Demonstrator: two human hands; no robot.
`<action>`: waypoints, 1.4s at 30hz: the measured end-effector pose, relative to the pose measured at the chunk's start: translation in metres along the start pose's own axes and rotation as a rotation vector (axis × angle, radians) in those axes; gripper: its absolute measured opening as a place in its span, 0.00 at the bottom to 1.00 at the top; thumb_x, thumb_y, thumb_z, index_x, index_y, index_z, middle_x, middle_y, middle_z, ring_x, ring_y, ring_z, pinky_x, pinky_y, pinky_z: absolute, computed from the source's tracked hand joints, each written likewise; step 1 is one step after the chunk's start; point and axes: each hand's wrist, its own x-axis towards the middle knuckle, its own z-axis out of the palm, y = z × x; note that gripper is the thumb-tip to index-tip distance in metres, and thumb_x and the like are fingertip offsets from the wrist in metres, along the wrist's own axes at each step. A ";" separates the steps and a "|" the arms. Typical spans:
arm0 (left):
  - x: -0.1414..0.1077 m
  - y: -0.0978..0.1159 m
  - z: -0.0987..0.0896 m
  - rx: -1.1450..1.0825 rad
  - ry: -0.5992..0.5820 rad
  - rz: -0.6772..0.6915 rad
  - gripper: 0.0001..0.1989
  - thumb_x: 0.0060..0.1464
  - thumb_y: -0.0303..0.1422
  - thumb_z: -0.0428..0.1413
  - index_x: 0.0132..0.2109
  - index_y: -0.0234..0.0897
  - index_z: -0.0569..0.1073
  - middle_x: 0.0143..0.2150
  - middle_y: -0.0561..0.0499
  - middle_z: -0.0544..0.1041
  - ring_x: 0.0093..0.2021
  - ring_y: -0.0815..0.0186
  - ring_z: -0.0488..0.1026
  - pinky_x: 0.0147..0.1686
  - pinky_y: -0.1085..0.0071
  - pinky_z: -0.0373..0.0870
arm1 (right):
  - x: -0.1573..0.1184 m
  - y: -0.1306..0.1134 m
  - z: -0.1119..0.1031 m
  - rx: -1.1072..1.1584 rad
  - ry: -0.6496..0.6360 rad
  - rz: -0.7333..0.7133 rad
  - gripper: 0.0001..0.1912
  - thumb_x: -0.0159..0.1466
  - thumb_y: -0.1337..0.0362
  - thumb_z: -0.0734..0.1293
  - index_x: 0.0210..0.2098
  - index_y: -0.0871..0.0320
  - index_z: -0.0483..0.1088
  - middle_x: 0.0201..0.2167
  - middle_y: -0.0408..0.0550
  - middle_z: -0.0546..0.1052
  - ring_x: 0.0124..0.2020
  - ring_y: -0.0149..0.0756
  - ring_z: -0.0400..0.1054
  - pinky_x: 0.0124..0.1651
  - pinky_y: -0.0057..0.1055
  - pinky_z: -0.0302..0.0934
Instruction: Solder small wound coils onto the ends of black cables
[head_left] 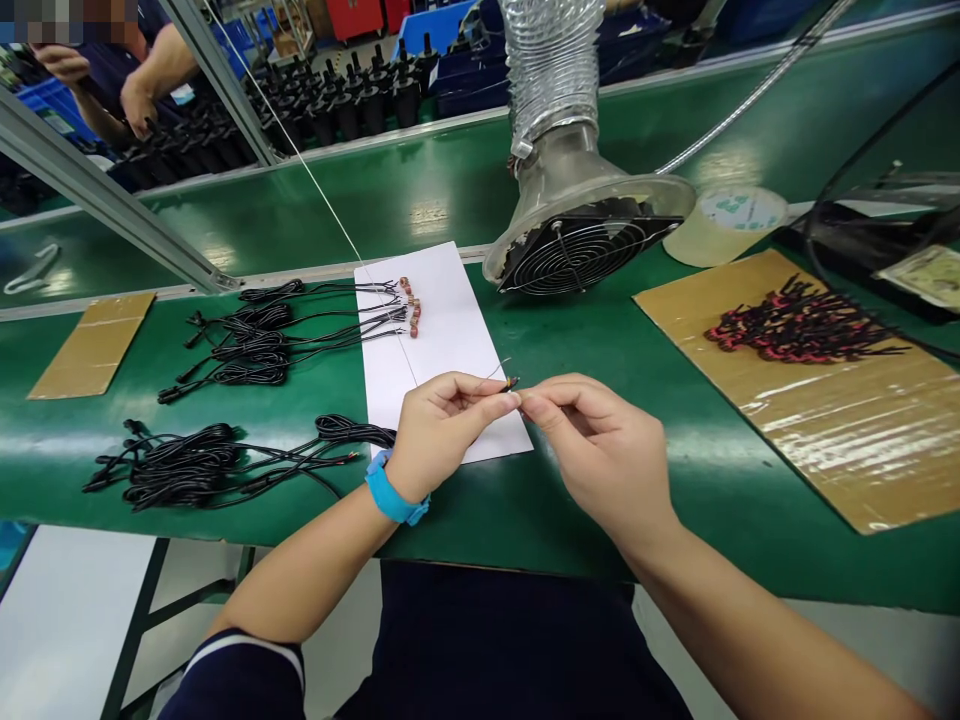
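My left hand (442, 430), with a blue band (397, 492) on its wrist, pinches a black cable end (510, 384) between thumb and fingers. Fine wires show at its tip. Tip to tip with it, my right hand (611, 440) closes thumb and forefinger on the same cable end; the exact grip is partly hidden. Beneath the hands lies a white sheet (435, 370). Coiled black cables (255, 345) rest to its left, their stripped ends beside small reddish-brown parts (412, 310) on the sheet. Nearer me is another heap of black cables (187, 465).
A fume extractor hood (585, 240) hangs beyond my hands. To the right, cardboard (840, 440) bears a pile of short black-and-red pieces (802, 325). Behind it stands a tape roll (724, 225). A thin white cord (300, 160) slants down. Another person's arm (161, 75) shows at far left.
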 end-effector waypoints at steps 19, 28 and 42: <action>0.002 -0.004 -0.009 0.459 -0.113 0.335 0.10 0.58 0.33 0.53 0.39 0.36 0.79 0.32 0.49 0.74 0.37 0.68 0.70 0.39 0.72 0.70 | 0.019 0.010 -0.022 0.128 -0.180 0.173 0.06 0.55 0.60 0.71 0.30 0.56 0.76 0.25 0.43 0.76 0.25 0.29 0.71 0.31 0.24 0.68; 0.002 -0.005 -0.006 0.359 -0.270 0.369 0.09 0.57 0.34 0.55 0.41 0.41 0.79 0.45 0.46 0.77 0.48 0.65 0.73 0.50 0.67 0.71 | 0.011 0.006 -0.018 0.234 -0.103 -0.001 0.05 0.56 0.70 0.69 0.30 0.53 0.76 0.27 0.40 0.76 0.24 0.24 0.69 0.29 0.21 0.66; -0.003 0.014 0.008 0.607 -0.200 0.240 0.05 0.51 0.33 0.59 0.35 0.40 0.80 0.31 0.54 0.79 0.30 0.71 0.73 0.34 0.76 0.71 | 0.006 0.014 0.002 0.439 0.084 0.096 0.04 0.58 0.66 0.67 0.26 0.57 0.70 0.26 0.41 0.71 0.29 0.26 0.66 0.33 0.25 0.62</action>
